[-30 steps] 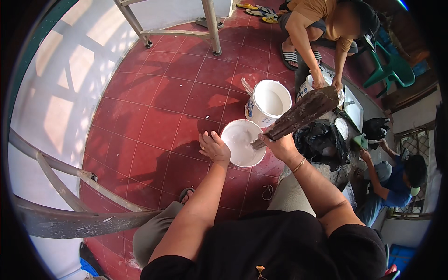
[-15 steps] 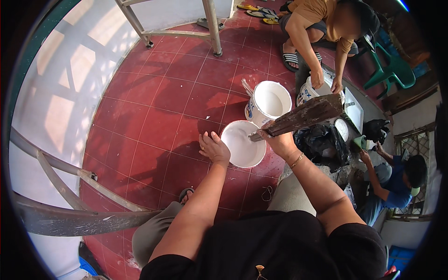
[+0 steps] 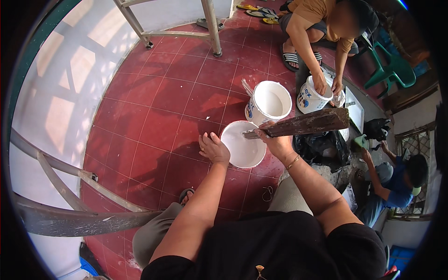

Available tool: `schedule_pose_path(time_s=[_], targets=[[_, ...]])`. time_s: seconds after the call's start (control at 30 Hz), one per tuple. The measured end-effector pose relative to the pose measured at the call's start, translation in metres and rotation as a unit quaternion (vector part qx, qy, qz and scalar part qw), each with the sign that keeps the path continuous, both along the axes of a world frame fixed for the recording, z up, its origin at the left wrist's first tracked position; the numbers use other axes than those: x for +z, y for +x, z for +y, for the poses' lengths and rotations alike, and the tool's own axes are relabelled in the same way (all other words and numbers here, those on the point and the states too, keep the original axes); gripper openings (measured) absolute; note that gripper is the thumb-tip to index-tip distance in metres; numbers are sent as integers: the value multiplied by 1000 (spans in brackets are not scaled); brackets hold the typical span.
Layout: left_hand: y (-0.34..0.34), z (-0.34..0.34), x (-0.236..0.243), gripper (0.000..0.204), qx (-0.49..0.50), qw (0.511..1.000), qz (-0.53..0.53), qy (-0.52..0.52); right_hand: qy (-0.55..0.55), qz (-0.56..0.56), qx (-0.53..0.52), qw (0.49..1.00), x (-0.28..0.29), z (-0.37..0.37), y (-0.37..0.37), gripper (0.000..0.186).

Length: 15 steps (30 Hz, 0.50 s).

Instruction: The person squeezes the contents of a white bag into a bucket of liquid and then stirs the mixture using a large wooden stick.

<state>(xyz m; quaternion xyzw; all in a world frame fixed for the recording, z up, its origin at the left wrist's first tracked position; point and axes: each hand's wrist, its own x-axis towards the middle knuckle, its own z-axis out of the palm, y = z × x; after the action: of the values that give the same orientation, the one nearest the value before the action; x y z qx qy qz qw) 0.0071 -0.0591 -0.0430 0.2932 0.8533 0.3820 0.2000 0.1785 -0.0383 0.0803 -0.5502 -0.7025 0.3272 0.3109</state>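
Observation:
A round bucket of white paint stands on the floor in front of me. My left hand rests against the bucket's left side, its fingers stretched out and apart, gripping nothing. My right hand is closed around the narrow end of a worn brown wooden plank. The thin tip of the plank reaches over the paint; whether it dips in is hard to see. The plank's broad end points out to the right. Just beyond stands a second white bucket, with white-stained sticks by its left side.
At the upper right a crouching person has both hands at another white bucket. A second person in blue sits at far right. Black plastic bags lie right of my bucket. Metal frames stand at upper left and along the left.
The plank has swung in my right hand, its broad end moving right and nearer, its tip shifting left over the paint. The crouching person's bucket has come more into sight.

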Motion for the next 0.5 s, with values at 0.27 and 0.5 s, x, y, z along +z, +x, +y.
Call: schedule_pose_path(time_s=[0.27, 0.5], targets=[[-2, -1, -4, 58, -7, 1000, 19, 14, -120, 77, -16, 990, 6, -31, -12, 18], [-1, 1, 2, 57, -10, 1000, 9, 3, -41, 41, 0, 998, -7, -1, -13, 16]])
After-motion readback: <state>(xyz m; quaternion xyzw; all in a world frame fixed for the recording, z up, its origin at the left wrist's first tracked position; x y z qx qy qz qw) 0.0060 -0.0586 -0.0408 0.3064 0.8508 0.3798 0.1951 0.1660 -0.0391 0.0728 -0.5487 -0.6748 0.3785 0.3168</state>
